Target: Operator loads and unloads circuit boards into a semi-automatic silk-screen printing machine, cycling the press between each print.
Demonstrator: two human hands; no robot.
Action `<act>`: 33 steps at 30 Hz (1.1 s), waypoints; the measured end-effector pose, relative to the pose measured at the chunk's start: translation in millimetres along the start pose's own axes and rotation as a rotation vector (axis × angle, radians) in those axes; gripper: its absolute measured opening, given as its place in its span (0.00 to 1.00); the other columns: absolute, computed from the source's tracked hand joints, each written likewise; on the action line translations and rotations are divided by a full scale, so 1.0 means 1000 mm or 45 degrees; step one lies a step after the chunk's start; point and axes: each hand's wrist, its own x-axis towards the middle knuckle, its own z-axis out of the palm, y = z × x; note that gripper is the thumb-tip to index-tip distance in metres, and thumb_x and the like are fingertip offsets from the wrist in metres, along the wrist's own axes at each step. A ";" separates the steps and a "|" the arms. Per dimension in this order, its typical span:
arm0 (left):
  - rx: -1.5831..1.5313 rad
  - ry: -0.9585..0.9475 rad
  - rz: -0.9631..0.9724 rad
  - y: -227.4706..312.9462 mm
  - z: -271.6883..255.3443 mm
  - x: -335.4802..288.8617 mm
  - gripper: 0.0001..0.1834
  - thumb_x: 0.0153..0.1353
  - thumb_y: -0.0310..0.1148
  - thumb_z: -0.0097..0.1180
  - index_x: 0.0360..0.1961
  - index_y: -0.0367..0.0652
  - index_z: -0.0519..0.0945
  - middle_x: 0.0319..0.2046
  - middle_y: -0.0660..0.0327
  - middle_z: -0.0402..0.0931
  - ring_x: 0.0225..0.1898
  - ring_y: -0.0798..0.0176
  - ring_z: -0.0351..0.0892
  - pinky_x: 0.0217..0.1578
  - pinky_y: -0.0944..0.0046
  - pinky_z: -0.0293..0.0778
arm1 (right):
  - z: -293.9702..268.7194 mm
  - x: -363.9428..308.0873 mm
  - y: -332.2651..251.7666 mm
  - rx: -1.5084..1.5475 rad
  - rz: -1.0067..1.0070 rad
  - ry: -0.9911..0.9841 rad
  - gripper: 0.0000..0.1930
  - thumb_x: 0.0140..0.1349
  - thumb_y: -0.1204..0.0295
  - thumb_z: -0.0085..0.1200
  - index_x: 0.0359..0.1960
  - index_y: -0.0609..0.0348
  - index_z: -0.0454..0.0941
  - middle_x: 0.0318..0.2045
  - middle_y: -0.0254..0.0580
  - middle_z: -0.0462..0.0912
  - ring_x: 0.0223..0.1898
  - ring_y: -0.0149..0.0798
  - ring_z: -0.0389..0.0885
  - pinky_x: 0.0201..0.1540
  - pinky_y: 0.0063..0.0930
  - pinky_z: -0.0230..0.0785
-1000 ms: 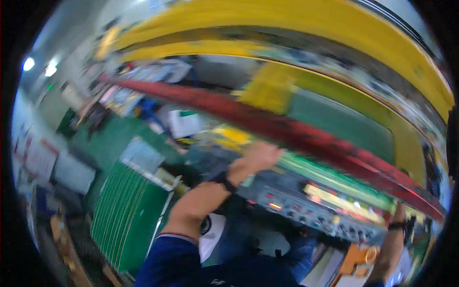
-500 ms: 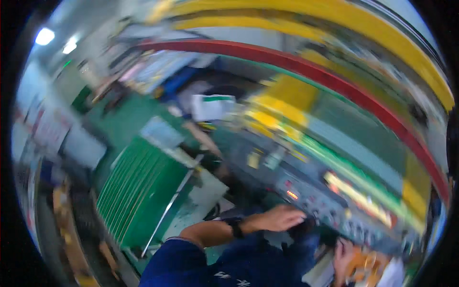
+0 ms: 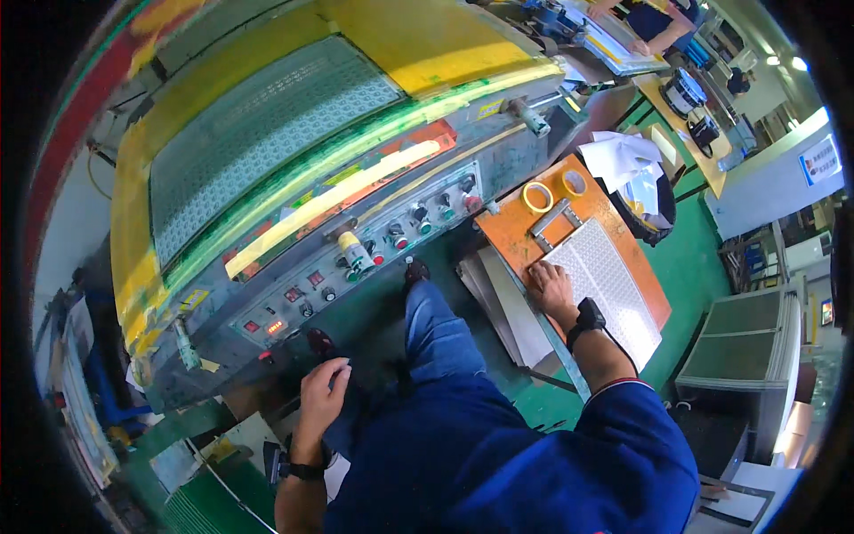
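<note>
My right hand (image 3: 553,288) rests palm down at the left edge of a stack of white patterned sheets (image 3: 605,283). Its fingers are stretched and slightly bent, touching the sheet edge and the orange tabletop (image 3: 509,233). A metal frame-shaped piece (image 3: 553,224) lies just beyond the sheets, with a yellow tape roll (image 3: 537,198) and a second tape roll (image 3: 574,183) behind it. My left hand (image 3: 322,393) hangs in the air before the machine's control panel (image 3: 356,258), loosely curled with the thumb apart. Nothing shows in it.
A screen-printing machine with a yellow-edged mesh screen (image 3: 276,133) fills the left and middle. White boards (image 3: 507,307) lean under the orange table. Behind it stands a bin of crumpled paper (image 3: 636,178). Another person (image 3: 663,31) works at the far right.
The view has swung to the right and sharpened, bringing the orange table and its sheets into full sight. My left hand now appears lower and farther left in the picture.
</note>
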 end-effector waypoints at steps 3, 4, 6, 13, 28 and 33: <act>0.007 -0.036 -0.013 0.007 0.008 0.004 0.09 0.58 0.27 0.56 0.38 0.36 0.79 0.34 0.52 0.80 0.35 0.54 0.81 0.37 0.62 0.75 | -0.003 0.020 -0.002 -0.084 -0.143 0.006 0.16 0.58 0.61 0.51 0.47 0.48 0.75 0.49 0.38 0.76 0.48 0.48 0.71 0.47 0.43 0.65; 0.013 -0.040 -0.008 0.007 0.010 0.005 0.09 0.58 0.27 0.56 0.38 0.36 0.79 0.34 0.52 0.80 0.35 0.54 0.81 0.37 0.62 0.75 | 0.000 0.022 -0.001 -0.080 -0.138 0.009 0.16 0.58 0.61 0.51 0.47 0.48 0.75 0.49 0.38 0.76 0.48 0.48 0.71 0.47 0.43 0.65; 0.040 -0.070 0.000 0.009 0.011 0.008 0.09 0.58 0.28 0.56 0.39 0.36 0.79 0.34 0.52 0.80 0.35 0.54 0.81 0.37 0.62 0.75 | -0.001 0.023 0.003 -0.108 -0.212 0.015 0.14 0.58 0.61 0.51 0.45 0.48 0.76 0.47 0.39 0.77 0.46 0.48 0.73 0.47 0.43 0.66; 0.128 -0.136 -0.003 0.011 0.010 0.020 0.09 0.58 0.29 0.56 0.38 0.37 0.79 0.33 0.52 0.80 0.36 0.51 0.81 0.38 0.59 0.75 | 0.023 0.011 0.021 0.118 -0.368 0.145 0.08 0.53 0.69 0.50 0.34 0.52 0.76 0.38 0.39 0.79 0.33 0.48 0.76 0.36 0.43 0.67; 0.167 -0.246 0.000 0.022 0.014 0.041 0.10 0.58 0.27 0.54 0.40 0.36 0.77 0.33 0.52 0.80 0.35 0.52 0.81 0.38 0.59 0.74 | -0.008 0.004 0.025 -0.095 -0.384 -0.125 0.10 0.54 0.63 0.50 0.36 0.52 0.74 0.35 0.36 0.75 0.39 0.42 0.71 0.44 0.37 0.61; 0.112 -0.249 -0.026 0.017 0.014 0.042 0.09 0.58 0.26 0.54 0.40 0.36 0.78 0.33 0.52 0.80 0.35 0.53 0.81 0.38 0.60 0.75 | -0.007 0.001 0.029 -0.018 -0.408 -0.026 0.09 0.52 0.67 0.50 0.35 0.52 0.74 0.33 0.37 0.75 0.39 0.43 0.70 0.43 0.37 0.60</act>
